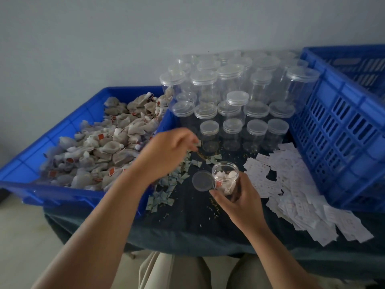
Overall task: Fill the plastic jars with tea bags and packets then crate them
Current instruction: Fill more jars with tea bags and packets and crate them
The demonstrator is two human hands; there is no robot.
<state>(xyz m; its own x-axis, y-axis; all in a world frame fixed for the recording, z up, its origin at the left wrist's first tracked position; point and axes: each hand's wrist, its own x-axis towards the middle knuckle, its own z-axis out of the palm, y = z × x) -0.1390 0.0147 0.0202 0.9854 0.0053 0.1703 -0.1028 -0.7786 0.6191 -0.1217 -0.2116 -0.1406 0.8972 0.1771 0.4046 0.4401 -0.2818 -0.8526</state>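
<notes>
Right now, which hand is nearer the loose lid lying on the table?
Right. The right hand, gripping the open jar, sits just right of the lid; the left hand is farther, up-left over the small packets.

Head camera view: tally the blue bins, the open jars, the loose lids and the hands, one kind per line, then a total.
Blue bins: 2, the tray of tea bags and the slatted crate
Open jars: 1, the jar held by the right hand
Loose lids: 1, the lid lying on the cloth
Hands: 2, the left hand and the right hand
Total: 6
</notes>
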